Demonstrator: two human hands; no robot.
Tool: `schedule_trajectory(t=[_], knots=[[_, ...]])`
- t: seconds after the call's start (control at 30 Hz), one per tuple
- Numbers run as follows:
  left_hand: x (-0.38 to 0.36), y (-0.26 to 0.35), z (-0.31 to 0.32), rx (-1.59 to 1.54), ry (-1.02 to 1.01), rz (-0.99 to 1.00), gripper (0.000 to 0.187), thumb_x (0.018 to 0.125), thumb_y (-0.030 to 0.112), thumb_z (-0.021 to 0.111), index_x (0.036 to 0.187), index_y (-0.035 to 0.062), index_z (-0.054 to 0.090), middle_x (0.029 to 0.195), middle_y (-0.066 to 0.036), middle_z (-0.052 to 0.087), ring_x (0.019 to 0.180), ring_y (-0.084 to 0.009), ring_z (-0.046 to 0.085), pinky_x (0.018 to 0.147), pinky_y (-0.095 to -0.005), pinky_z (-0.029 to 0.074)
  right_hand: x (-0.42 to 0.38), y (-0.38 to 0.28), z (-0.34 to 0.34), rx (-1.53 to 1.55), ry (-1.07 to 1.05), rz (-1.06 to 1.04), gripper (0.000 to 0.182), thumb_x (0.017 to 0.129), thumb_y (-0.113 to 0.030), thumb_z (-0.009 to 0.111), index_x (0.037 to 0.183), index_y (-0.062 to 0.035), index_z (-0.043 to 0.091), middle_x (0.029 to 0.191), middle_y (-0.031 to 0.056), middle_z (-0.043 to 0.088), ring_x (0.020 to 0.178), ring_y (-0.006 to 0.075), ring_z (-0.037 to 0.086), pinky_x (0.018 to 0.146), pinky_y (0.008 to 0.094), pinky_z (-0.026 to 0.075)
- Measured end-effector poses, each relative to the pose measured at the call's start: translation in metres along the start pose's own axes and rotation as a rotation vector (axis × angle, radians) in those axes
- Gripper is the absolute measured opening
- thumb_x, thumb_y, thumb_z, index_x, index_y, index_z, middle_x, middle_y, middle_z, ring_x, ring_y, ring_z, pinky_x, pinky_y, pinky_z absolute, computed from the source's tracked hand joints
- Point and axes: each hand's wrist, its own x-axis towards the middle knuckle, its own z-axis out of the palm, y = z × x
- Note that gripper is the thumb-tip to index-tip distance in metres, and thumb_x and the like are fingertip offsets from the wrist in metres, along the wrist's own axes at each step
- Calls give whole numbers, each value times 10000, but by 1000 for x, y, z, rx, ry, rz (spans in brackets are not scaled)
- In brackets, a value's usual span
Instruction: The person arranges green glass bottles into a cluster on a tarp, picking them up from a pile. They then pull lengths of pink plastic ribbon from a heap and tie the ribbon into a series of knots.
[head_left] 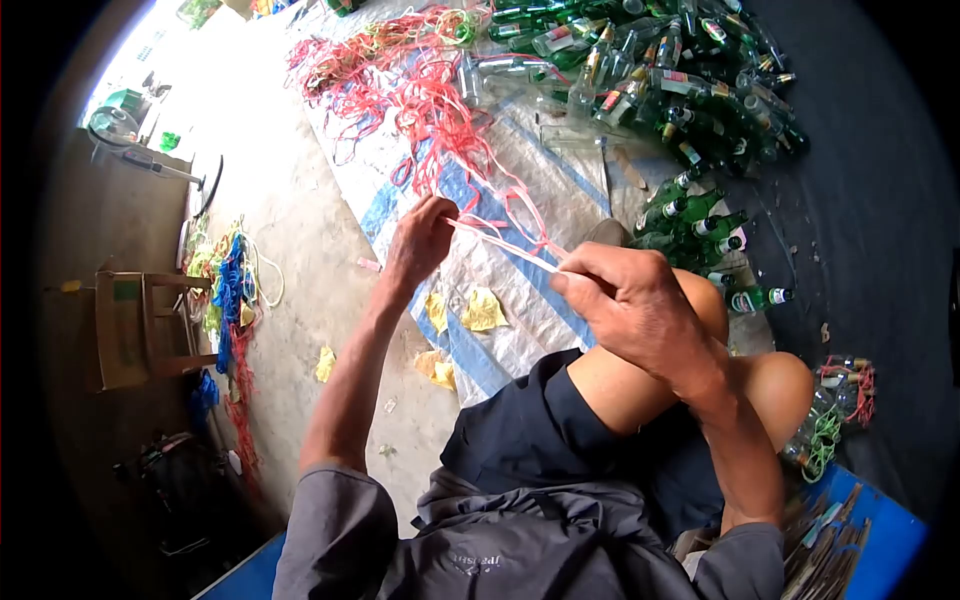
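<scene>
A pink plastic string (500, 243) is stretched between my two hands above the striped sheet. My left hand (425, 240) is closed around one end of it, left of centre. My right hand (635, 305) pinches the other part between thumb and forefinger, over my bent knee. A loose loop of the same string hangs just beyond the taut length. Further out, a tangled heap of pink and red strings (430, 110) lies on the sheet. What sits inside each fist is partly hidden by the fingers.
A large pile of green and clear glass bottles (640, 80) covers the far right. More green bottles (700, 225) lie beside my knee. Yellow scraps (484, 310) rest on the blue-and-white sheet (385, 212). At left, coloured strings (232, 290) hang by a wooden chair (150, 320).
</scene>
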Motion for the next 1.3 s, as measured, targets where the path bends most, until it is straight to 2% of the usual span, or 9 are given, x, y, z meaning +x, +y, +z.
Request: schedule_trajectory(t=[0.43, 0.77, 0.87, 0.9, 0.97, 1.07, 1.17, 1.23, 1.3], knots=[[79, -155, -15, 302, 104, -117, 151, 927, 25, 594, 1026, 45, 707, 1002, -185, 720, 949, -393, 707, 843, -448, 563, -12, -19, -57, 680, 277, 167, 214, 1051, -159, 649, 995, 42, 698, 648, -27, 522, 551, 52, 457, 601, 275, 496], [133, -206, -83, 259, 387, -136, 204, 940, 110, 634, 1106, 60, 743, 938, -104, 772, 847, -219, 731, 769, -347, 573, -15, 6, -85, 950, 420, 243, 256, 1050, -272, 679, 977, -27, 691, 643, -49, 480, 534, 50, 412, 599, 294, 500], [152, -168, -102, -397, 553, -316, 225, 1000, 135, 599, 1127, 13, 739, 851, -78, 718, 737, -144, 669, 633, -300, 551, -22, 14, -89, 941, 393, 260, 237, 1058, -266, 664, 999, -37, 672, 676, -42, 497, 509, 46, 377, 577, 277, 487], [154, -190, -115, -288, 387, -391, 269, 1005, 187, 639, 1193, 9, 710, 1000, -98, 731, 843, -162, 697, 720, -314, 602, -22, 15, -89, 916, 393, 262, 229, 1062, -261, 657, 1010, -38, 667, 685, -41, 500, 503, 43, 369, 571, 273, 484], [173, -252, -122, -88, -76, -565, 222, 1016, 173, 604, 1099, 14, 736, 829, -55, 696, 693, -121, 651, 605, -284, 564, -19, 17, -93, 860, 393, 280, 213, 1068, -251, 643, 1031, -42, 656, 703, -38, 508, 489, 38, 354, 560, 263, 479], [167, -149, -125, -419, 415, -324, 252, 1047, 206, 572, 1167, 58, 737, 820, -12, 666, 671, -101, 634, 577, -265, 532, -5, 3, -97, 948, 407, 256, 202, 1066, -242, 637, 1048, -41, 653, 756, -41, 534, 474, 26, 338, 544, 254, 468], [164, -161, -118, -189, 109, -415, 294, 1066, 294, 595, 1201, 82, 749, 739, 22, 594, 578, -76, 541, 530, -245, 470, 5, 9, -101, 910, 405, 265, 222, 1064, -247, 639, 1091, -29, 671, 781, -32, 573, 490, 28, 361, 564, 253, 464], [161, -130, -121, -502, 406, -348, 287, 1055, 286, 631, 1206, 72, 747, 785, 28, 642, 599, -62, 548, 522, -231, 439, 8, 7, -102, 920, 376, 252, 220, 1062, -236, 638, 1100, -24, 681, 783, -29, 592, 518, 27, 391, 582, 253, 466], [150, -123, -109, -103, 18, -399, 330, 1032, 343, 679, 1183, 54, 729, 836, -10, 686, 651, -100, 628, 548, -253, 495, 12, 6, -99, 907, 319, 255, 221, 1063, -237, 639, 1098, -24, 684, 775, -31, 589, 528, 28, 403, 585, 252, 465]])
